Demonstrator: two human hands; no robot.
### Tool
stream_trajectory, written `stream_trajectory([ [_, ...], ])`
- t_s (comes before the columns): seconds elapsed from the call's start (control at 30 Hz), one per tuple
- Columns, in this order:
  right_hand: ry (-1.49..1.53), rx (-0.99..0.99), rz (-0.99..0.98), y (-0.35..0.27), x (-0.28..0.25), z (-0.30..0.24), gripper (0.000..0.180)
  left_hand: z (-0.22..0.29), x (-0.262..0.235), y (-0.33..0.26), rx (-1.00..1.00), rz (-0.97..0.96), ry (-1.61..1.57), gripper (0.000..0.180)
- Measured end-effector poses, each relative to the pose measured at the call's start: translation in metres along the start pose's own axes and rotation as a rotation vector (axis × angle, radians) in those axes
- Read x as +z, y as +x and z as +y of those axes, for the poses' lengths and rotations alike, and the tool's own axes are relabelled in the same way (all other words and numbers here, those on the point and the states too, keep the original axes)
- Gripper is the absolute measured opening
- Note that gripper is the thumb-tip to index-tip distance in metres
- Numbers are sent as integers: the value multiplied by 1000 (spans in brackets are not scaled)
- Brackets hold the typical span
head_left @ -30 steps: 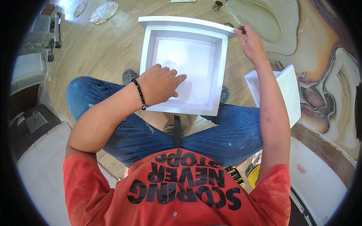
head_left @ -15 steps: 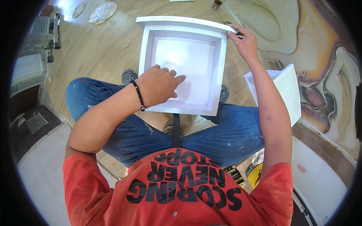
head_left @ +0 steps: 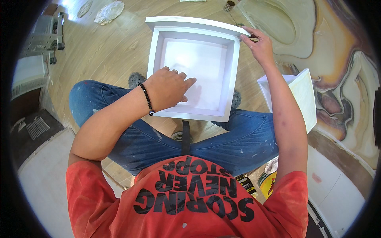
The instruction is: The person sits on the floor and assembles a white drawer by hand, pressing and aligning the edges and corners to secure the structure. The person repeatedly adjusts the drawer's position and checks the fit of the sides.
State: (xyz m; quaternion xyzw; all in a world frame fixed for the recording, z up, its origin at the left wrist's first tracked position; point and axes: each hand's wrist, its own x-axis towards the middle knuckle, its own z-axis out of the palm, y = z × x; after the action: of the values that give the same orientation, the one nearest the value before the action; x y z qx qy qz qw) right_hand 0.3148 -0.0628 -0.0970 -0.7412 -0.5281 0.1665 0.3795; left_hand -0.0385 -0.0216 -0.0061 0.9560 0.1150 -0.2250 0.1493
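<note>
A white drawer [head_left: 234,75] sits tilted before me between my knees, its inside facing up and its wider front panel [head_left: 194,23] at the far side. The far right end of that panel is gripped by my right hand [head_left: 260,44], thumb on the near face and fingers over the far edge. My left hand [head_left: 168,89] reaches over the drawer's near left wall, with a dark bead bracelet at the wrist. Its index finger is stretched out and the thumb stands apart. Whether its fingertips touch the drawer's inside cannot be made out.
Another white panelled piece [head_left: 299,95] stands on the wood floor [head_left: 107,51] right of my right knee. Marble-patterned slabs [head_left: 333,51] lie at the far right. A small can [head_left: 229,5], a crumpled plastic sheet [head_left: 109,12] and a metal ladder [head_left: 43,43] are farther off.
The drawer and my right hand have shifted very slightly to the right. My left hand keeps nearly the same pose.
</note>
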Motion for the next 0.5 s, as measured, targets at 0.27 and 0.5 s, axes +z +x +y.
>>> stream_trajectory([
  [0.27, 122, 128, 0, -3, 6, 3, 37, 0, 2, 1, -8, -9, 7, 63],
  [0.5, 278, 194, 8, -8, 13, 11, 37, 0, 2, 1, -5, -3, 15, 62],
])
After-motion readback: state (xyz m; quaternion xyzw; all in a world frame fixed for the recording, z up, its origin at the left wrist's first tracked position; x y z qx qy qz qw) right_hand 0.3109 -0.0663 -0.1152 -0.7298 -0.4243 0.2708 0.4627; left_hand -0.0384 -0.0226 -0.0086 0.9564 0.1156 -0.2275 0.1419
